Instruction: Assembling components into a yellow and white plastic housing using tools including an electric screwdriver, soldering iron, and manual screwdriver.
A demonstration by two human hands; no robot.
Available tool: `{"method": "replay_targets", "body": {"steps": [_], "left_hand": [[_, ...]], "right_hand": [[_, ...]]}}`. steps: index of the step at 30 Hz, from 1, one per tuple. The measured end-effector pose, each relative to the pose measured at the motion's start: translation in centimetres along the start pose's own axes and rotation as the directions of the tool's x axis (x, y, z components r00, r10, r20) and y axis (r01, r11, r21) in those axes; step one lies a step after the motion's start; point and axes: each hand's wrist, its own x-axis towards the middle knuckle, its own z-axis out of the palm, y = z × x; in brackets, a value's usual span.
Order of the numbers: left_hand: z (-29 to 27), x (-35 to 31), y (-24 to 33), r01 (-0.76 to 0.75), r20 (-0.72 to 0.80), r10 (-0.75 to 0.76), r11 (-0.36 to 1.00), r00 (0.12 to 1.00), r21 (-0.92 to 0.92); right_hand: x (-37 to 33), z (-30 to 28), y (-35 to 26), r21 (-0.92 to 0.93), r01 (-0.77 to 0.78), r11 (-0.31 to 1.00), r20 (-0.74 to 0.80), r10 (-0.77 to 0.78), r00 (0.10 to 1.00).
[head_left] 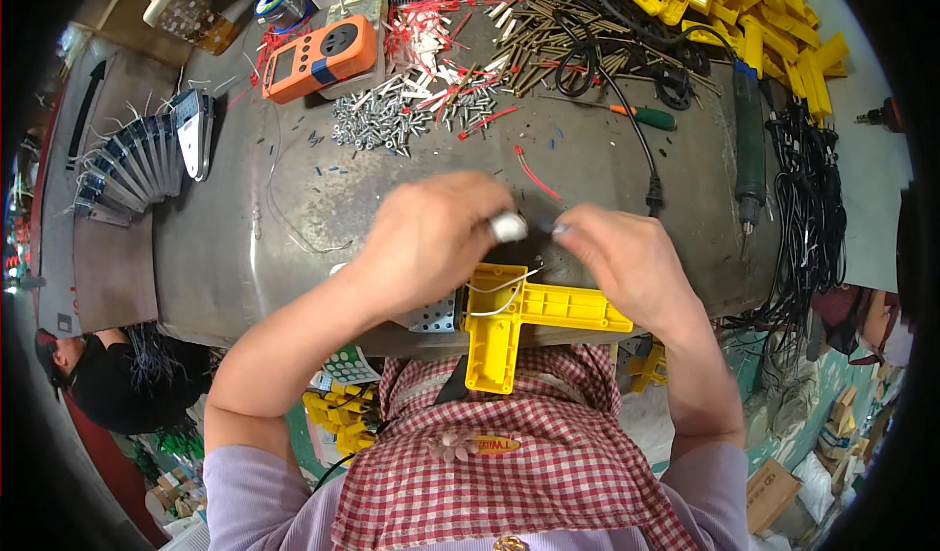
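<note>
Apron: red-and-white checked cloth (548, 463) lay nearest the lens, below the work.
Yellow housing: T-shaped plastic shell (524, 316) rested at the near edge of the bench, its stem overhanging toward the apron, directly beneath both hands.
White lead: thin wire (504, 296) looped across the open shell and ran up toward the fingers.
Left hand: left hand (431, 242) was curled, fingertips pinching a small white cylindrical part (508, 226) above the shell.
Right hand: right hand (627, 257) was closed in a fine pinch on a thin lead end (550, 226) just beside that white part.
Handling, judged: the part and lead looked light, small and easily dropped; the wire seemed limp, best gripped close to its tip; the shell looked rigid and light, best steadied by its stem.
Bench: grey metal top (294, 247) was bare between the hands and the scattered stock.
Far stock: screws (377, 120), red and white terminals (431, 42) and brass pins (558, 32) lay well apart from the hands.
Right margin: electric screwdriver (749, 149) and black cables (808, 198) crowded the right edge.
Left margin: orange meter (318, 58) and fanned grey brackets (137, 164) stood clear of the work.
</note>
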Motion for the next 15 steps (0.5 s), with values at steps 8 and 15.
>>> {"method": "replay_targets", "body": {"steps": [8, 15], "left_hand": [[1.7, 4.8, -3.3, -0.347, -0.056, 0.467, 0.727, 0.882, 0.592], [2.0, 2.9, -1.9, -0.046, -0.257, 0.019, 0.994, 0.966, -0.100]], "right_hand": [[-0.6, 0.5, 2.1, 0.786, -0.406, 0.466, 0.134, 0.513, 0.848], [1.9, 1.1, 1.6, 0.688, -0.348, 0.637, -0.009, 0.488, 0.873]]}}
